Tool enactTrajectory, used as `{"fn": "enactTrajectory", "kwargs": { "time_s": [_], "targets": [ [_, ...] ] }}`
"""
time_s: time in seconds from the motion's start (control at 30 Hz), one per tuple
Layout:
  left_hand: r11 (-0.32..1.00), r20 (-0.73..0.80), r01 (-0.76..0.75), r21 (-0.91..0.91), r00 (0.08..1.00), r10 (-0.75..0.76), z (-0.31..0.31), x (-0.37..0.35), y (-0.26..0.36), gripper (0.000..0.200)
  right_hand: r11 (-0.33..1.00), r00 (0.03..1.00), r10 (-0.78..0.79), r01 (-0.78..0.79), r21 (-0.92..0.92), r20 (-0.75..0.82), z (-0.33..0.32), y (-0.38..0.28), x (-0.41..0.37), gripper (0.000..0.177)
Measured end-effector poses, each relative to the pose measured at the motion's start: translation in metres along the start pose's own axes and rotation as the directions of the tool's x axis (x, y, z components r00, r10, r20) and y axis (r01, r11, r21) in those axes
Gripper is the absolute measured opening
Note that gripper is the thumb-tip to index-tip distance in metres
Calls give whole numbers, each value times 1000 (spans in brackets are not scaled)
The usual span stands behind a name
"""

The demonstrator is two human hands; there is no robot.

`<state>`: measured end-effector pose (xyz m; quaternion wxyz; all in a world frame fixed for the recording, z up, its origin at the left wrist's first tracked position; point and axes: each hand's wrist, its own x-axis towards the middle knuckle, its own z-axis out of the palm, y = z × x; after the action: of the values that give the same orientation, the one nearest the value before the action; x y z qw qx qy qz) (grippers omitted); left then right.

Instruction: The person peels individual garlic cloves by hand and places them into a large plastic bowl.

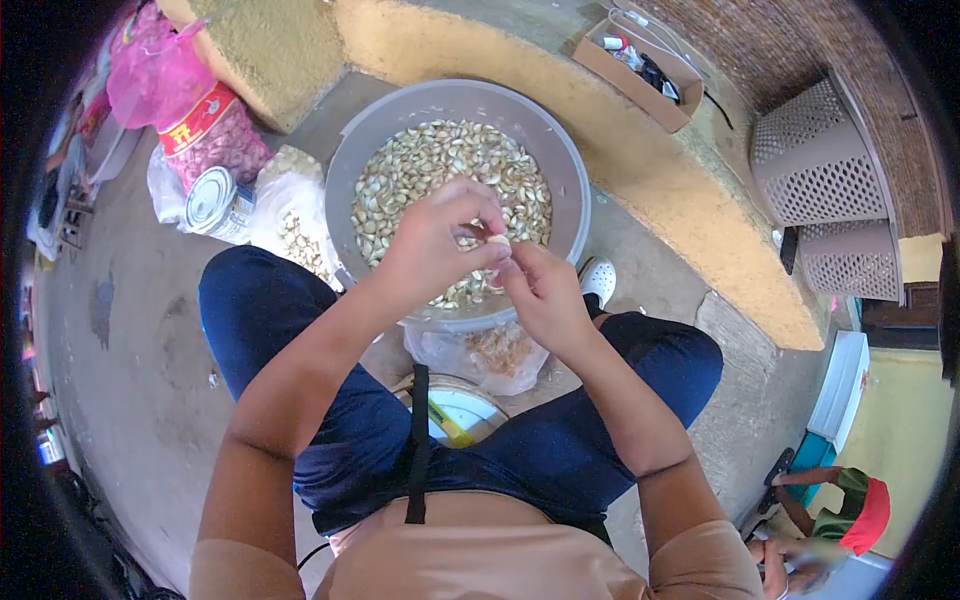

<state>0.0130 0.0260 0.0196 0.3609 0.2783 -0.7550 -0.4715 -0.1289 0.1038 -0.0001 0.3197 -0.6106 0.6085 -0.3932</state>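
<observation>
Both hands meet over a wide grey tub (577, 190) full of pale garlic-like cloves (430, 150). My left hand (445, 235) and my right hand (543, 295) pinch one small whitish clove (498, 240) between their fingertips. The fingers of both hands are bent inward around it. Below the tub's near rim lies a clear plastic bag (480, 358) with light brown peelings in it. A yellow-green tool (450, 428) rests on a round white lid (475, 405) between the legs.
At the left are a pink mesh sack (215, 140), a can (210, 200) and a white bag with cloves (300, 235). A low yellow ledge (680, 220) bears a cardboard box (640, 80). Another person (850, 510) is at the lower right.
</observation>
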Motion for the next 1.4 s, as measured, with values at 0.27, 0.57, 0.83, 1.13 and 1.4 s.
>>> {"fn": "enactTrajectory", "kwargs": {
  "time_s": [0.27,0.57,0.83,1.13,1.4],
  "targets": [
    [975,-118,-128,182,982,150,13,-8,-1,18,997,998,-1,-4,-80,-55,-7,-11,1,14],
    [976,-12,71,204,997,-70,12,-5,-7,17,984,988,-96,76,-164,-122,-13,-6,5,12],
    [983,75,182,-24,981,-180,11,-4,-12,15,996,998,45,-42,80,-33,-15,1,6,15],
    [637,335,538,-551,842,-422,18,-8,-26,13,899,988,32,-93,428,149,-19,15,9,13],
    [945,-23,292,-147,954,-298,17,-4,-24,17,998,994,19,-12,-55,111,-23,-2,12,14]
  ]
}}
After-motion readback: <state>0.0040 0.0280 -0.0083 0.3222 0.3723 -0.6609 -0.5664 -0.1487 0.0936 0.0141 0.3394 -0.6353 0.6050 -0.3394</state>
